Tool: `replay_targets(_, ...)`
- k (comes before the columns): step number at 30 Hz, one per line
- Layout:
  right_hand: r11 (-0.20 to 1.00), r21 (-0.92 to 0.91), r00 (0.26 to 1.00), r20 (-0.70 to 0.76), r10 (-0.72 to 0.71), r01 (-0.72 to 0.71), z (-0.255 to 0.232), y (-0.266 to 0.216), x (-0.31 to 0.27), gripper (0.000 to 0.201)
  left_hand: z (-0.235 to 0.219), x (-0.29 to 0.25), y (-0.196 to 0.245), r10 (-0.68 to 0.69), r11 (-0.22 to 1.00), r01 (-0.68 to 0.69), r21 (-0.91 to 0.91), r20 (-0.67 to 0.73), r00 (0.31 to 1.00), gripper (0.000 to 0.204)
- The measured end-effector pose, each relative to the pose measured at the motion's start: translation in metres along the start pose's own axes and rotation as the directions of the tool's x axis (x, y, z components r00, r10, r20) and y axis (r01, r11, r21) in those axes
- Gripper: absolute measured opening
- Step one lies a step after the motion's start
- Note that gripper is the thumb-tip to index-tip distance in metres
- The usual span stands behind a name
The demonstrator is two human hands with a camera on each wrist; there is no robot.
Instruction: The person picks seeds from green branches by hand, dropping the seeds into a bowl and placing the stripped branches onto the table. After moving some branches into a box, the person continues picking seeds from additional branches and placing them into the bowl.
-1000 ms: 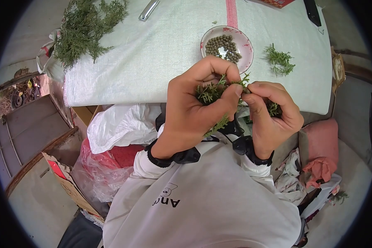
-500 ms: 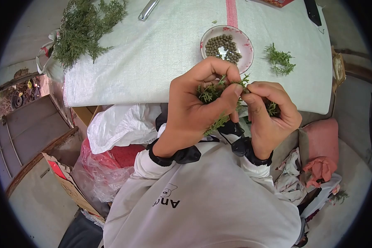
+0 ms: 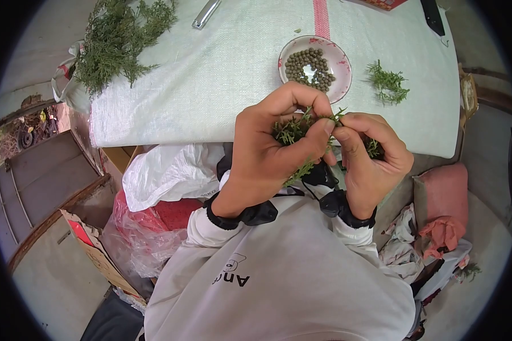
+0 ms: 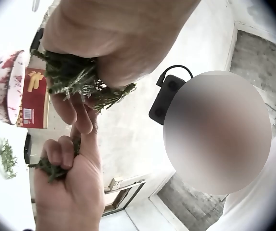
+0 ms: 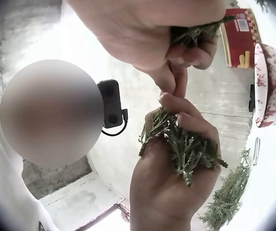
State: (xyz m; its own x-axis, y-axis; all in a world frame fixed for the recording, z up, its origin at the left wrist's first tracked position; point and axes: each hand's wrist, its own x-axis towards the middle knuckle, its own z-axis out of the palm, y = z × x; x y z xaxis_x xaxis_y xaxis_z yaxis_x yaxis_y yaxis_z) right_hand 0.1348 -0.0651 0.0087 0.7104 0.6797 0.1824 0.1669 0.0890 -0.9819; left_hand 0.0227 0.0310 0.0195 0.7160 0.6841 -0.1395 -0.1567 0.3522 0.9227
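Both hands meet just in front of the table's near edge. My left hand (image 3: 279, 148) curls round a bunch of green feathery sprigs (image 3: 290, 129), whose stems stick out below the palm (image 5: 181, 144). My right hand (image 3: 370, 153) pinches the tip of that bunch with thumb and forefinger and keeps a small tuft of greenery (image 3: 374, 149) tucked under its other fingers (image 4: 51, 168). Just beyond the hands stands a small red-patterned bowl (image 3: 341, 62) with several round brownish-green berries (image 3: 310, 65) in it.
A white woven cloth (image 3: 222, 79) covers the table. A big heap of green branches (image 3: 116, 37) lies at its far left, a small sprig (image 3: 388, 84) right of the bowl, a metal tool (image 3: 205, 12) at the far edge. Plastic bags (image 3: 159, 187) and cardboard sit lower left; pink cloth (image 3: 441, 199) lies right.
Hardly anything has moved: the hands stay together on the sprigs, with only slight finger shifts at the pinched tip.
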Motion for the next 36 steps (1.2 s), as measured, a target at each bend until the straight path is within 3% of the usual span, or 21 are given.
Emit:
replay_targets(11,1.0,0.013,0.998,0.06,-0.019,0.018,-0.002,0.003,-0.001,0.019,-0.009,0.0,0.006,-0.096,0.993,0.1,-0.068,0.057,0.994,0.009)
replay_targets(16,0.996,0.037,0.993,0.086,0.078,-0.081,0.001,0.001,0.003,0.017,-0.02,0.005,0.004,-0.087,0.993,0.095,-0.067,0.112,0.99,0.01)
replay_targets(20,0.987,0.061,0.986,0.078,0.145,-0.149,0.003,0.003,0.006,0.014,-0.022,0.008,0.002,-0.138,0.984,0.147,-0.105,0.082,0.987,0.012)
replay_targets(23,0.981,0.049,0.977,0.109,0.184,-0.19,-0.001,0.006,0.009,0.012,-0.023,0.011,0.0,-0.154,0.988,0.154,-0.009,-0.035,0.987,0.015)
replay_targets(24,0.957,0.151,0.966,0.109,0.233,-0.248,-0.002,0.005,0.011,0.013,-0.024,0.012,0.0,-0.151,0.989,0.15,-0.011,-0.04,0.988,0.015)
replay_targets(26,0.871,0.348,0.938,0.122,0.323,-0.346,-0.003,0.005,0.017,0.016,-0.028,0.016,0.0,-0.182,0.982,0.173,-0.079,-0.117,0.976,0.023)
replay_targets(28,0.838,0.386,0.922,0.175,0.344,-0.386,-0.007,0.009,0.02,0.019,-0.031,0.02,-0.002,-0.201,0.976,0.185,-0.114,-0.149,0.968,0.028)
replay_targets(31,0.755,0.446,0.875,0.296,0.383,-0.481,-0.013,0.018,0.021,0.026,-0.038,0.022,-0.009,-0.214,0.914,0.136,-0.382,-0.169,0.962,0.033)
replay_targets(34,0.679,0.494,0.837,0.383,0.39,-0.543,-0.01,0.023,0.02,0.027,-0.035,0.025,-0.012,-0.229,0.889,0.106,-0.446,-0.231,0.946,0.032)
replay_targets(36,0.677,0.49,0.835,0.348,0.426,-0.55,-0.003,0.026,0.02,0.025,-0.037,0.028,-0.014,-0.233,0.872,0.087,-0.481,-0.252,0.939,0.032)
